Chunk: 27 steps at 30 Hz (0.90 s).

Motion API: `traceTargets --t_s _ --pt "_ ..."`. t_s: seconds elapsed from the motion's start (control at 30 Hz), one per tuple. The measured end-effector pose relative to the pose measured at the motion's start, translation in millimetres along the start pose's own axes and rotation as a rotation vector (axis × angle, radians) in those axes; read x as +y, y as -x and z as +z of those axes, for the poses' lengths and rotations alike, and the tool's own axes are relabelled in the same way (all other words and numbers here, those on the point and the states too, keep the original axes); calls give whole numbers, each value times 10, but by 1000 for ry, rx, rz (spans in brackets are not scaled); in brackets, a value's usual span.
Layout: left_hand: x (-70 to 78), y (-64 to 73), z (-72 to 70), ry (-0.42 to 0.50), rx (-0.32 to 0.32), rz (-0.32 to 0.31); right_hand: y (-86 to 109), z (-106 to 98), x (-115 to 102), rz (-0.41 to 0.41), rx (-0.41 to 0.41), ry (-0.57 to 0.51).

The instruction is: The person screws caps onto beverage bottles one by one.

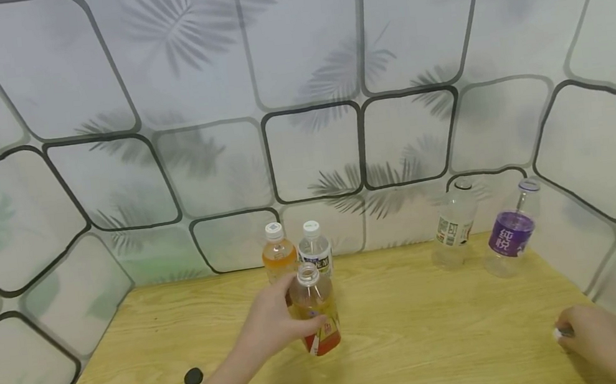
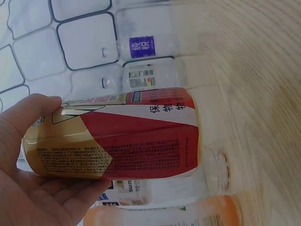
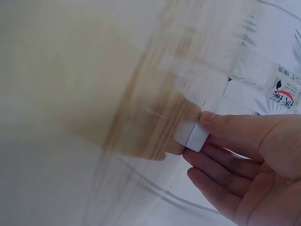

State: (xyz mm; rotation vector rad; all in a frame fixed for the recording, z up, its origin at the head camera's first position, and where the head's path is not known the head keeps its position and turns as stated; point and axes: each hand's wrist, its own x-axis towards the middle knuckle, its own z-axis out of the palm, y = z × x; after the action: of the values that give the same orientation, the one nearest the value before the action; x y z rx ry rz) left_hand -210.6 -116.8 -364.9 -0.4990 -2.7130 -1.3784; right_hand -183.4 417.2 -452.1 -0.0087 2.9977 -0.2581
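Observation:
My left hand grips a clear plastic drink bottle with a red and gold label. Its mouth has no cap. Just behind it stand an orange drink bottle and a clear bottle, both with white caps. Over at the right edge of the table, my right hand pinches a white bottle cap between thumb and fingertips, low over the wood. Whether the held bottle touches the table I cannot tell.
Two uncapped empty-looking bottles stand at the back right, one with a white label, the other with a purple label. A black cap lies near my left forearm. Patterned cloth walls rise behind and beside the wooden table.

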Motion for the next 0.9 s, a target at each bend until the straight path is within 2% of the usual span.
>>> traceTargets --t_s 0.33,0.5,0.9 --pt "46 3 132 15 -103 79 -2 18 12 -7 18 7" --pt "52 4 223 55 -146 102 -12 16 17 6 1 7" --pt "95 51 382 21 -214 77 -27 25 38 10 -15 9"
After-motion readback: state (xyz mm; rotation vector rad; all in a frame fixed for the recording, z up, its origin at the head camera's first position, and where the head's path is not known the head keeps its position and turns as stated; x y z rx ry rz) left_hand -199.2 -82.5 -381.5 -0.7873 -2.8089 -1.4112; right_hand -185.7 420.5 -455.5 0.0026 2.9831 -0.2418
